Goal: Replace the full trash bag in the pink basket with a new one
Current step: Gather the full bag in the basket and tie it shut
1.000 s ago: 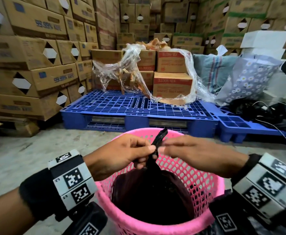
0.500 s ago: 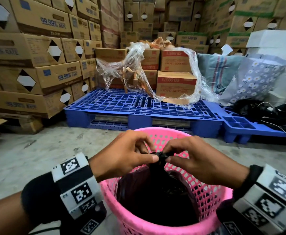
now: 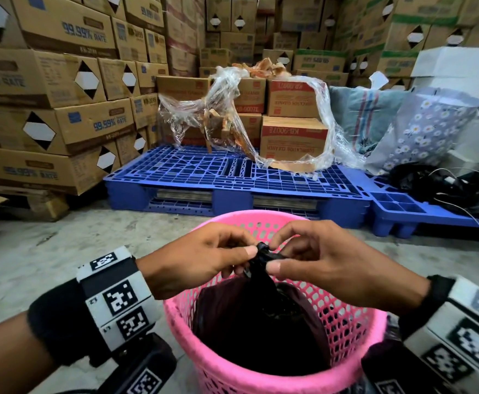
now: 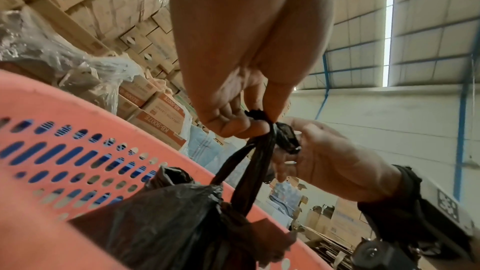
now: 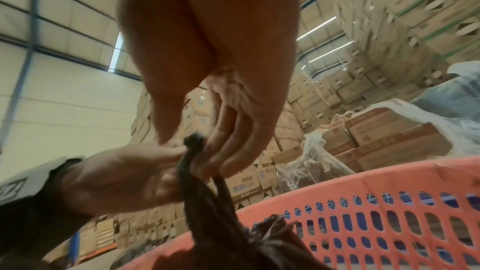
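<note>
A pink perforated basket (image 3: 355, 331) (image 4: 78, 114) (image 5: 389, 174) stands on the concrete floor in front of me. Inside it sits a full black trash bag (image 3: 261, 331) (image 4: 166, 219) (image 5: 215, 202), its top gathered into a twisted neck with a knot (image 3: 262, 253) (image 4: 257, 114) (image 5: 194, 141) above the rim. My left hand (image 3: 204, 257) (image 4: 233, 98) pinches the knot from the left between thumb and fingers. My right hand (image 3: 323, 260) (image 5: 228, 130) pinches it from the right. Both hands hover over the basket's mouth.
A blue plastic pallet (image 3: 232, 177) lies just behind the basket, carrying red-labelled cartons wrapped in loose clear film (image 3: 289, 129). Stacked cardboard boxes (image 3: 47, 89) wall in the left and back. At right sit a floral bag (image 3: 426, 126) and black bags with cables (image 3: 454, 189).
The bag's loose upright tail, held between both hands a second ago, is now drawn down into a tight small knot. Both hands have closed in around it.
</note>
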Demonstrator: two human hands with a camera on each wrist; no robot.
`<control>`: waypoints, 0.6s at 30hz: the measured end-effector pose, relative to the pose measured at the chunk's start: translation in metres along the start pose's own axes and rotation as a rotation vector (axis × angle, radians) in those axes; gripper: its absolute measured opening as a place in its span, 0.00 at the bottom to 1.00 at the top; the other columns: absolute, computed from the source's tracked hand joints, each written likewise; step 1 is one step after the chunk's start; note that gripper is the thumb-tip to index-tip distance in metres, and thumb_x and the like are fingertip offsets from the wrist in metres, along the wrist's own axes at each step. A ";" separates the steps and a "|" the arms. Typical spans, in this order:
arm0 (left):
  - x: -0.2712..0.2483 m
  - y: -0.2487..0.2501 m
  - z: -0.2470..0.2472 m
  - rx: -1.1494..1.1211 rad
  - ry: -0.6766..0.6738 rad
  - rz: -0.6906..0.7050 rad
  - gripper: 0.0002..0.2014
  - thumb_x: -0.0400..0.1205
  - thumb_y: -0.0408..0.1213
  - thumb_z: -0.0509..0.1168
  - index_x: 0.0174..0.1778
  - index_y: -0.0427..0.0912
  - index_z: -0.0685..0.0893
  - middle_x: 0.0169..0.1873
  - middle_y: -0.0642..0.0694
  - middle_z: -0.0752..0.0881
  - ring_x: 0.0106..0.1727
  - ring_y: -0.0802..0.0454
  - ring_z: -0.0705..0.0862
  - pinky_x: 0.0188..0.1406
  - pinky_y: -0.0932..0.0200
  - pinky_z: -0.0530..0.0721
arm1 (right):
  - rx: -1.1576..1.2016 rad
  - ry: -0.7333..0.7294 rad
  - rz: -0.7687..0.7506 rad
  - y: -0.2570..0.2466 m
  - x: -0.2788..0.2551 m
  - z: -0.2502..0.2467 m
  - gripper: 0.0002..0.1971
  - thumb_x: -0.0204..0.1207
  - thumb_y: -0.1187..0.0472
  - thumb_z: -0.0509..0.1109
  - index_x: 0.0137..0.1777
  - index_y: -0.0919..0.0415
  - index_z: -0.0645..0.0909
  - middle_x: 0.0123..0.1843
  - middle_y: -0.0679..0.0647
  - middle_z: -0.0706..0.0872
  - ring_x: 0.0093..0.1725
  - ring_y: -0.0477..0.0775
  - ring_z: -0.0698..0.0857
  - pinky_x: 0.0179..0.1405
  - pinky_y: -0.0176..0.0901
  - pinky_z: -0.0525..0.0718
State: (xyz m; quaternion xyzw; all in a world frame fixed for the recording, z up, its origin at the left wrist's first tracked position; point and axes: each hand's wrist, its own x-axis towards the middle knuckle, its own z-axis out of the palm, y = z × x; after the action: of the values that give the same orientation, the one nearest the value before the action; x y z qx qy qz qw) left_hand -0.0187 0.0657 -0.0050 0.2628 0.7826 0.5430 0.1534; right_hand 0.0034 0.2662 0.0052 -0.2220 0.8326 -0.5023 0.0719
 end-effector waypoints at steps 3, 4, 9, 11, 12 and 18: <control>0.003 0.001 0.003 0.028 0.049 0.023 0.04 0.79 0.29 0.65 0.46 0.34 0.85 0.28 0.46 0.80 0.27 0.60 0.76 0.28 0.68 0.73 | 0.050 0.064 -0.012 0.001 -0.002 0.001 0.03 0.74 0.73 0.71 0.42 0.75 0.82 0.30 0.60 0.89 0.29 0.51 0.87 0.32 0.37 0.86; 0.004 0.002 0.001 0.050 0.053 0.046 0.04 0.78 0.29 0.66 0.46 0.35 0.85 0.30 0.44 0.81 0.28 0.60 0.77 0.29 0.69 0.74 | 0.042 0.066 -0.003 0.002 -0.001 -0.002 0.04 0.74 0.74 0.71 0.41 0.77 0.82 0.29 0.58 0.89 0.27 0.49 0.87 0.29 0.34 0.86; -0.001 -0.010 -0.025 0.775 -0.183 0.287 0.04 0.78 0.34 0.67 0.44 0.43 0.88 0.34 0.53 0.85 0.35 0.64 0.79 0.37 0.76 0.70 | -0.326 0.017 0.155 0.024 -0.005 -0.028 0.11 0.73 0.70 0.74 0.30 0.61 0.84 0.18 0.46 0.84 0.18 0.36 0.79 0.21 0.26 0.77; -0.004 -0.014 -0.039 0.973 -0.295 0.218 0.05 0.78 0.35 0.65 0.43 0.44 0.87 0.37 0.49 0.87 0.39 0.56 0.81 0.37 0.75 0.67 | -0.626 0.026 0.218 0.038 -0.010 -0.035 0.16 0.71 0.68 0.75 0.23 0.54 0.81 0.15 0.44 0.81 0.17 0.37 0.78 0.19 0.24 0.74; -0.005 -0.016 -0.043 1.053 -0.338 0.174 0.05 0.78 0.35 0.64 0.43 0.44 0.86 0.39 0.47 0.87 0.40 0.52 0.81 0.35 0.72 0.67 | -0.719 0.011 0.254 0.042 -0.012 -0.036 0.18 0.69 0.67 0.74 0.21 0.52 0.78 0.15 0.44 0.80 0.19 0.37 0.79 0.20 0.26 0.76; -0.002 -0.007 -0.046 0.908 -0.141 0.101 0.06 0.78 0.37 0.67 0.49 0.48 0.87 0.37 0.48 0.88 0.36 0.55 0.81 0.37 0.57 0.76 | -0.891 0.087 0.221 0.028 -0.012 -0.043 0.12 0.69 0.63 0.73 0.27 0.49 0.81 0.28 0.49 0.86 0.33 0.49 0.86 0.35 0.43 0.83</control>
State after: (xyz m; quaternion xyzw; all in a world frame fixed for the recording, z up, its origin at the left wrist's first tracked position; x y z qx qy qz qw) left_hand -0.0429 0.0272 0.0048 0.3776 0.9151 0.1328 0.0491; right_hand -0.0093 0.3172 0.0001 -0.1200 0.9883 -0.0937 -0.0126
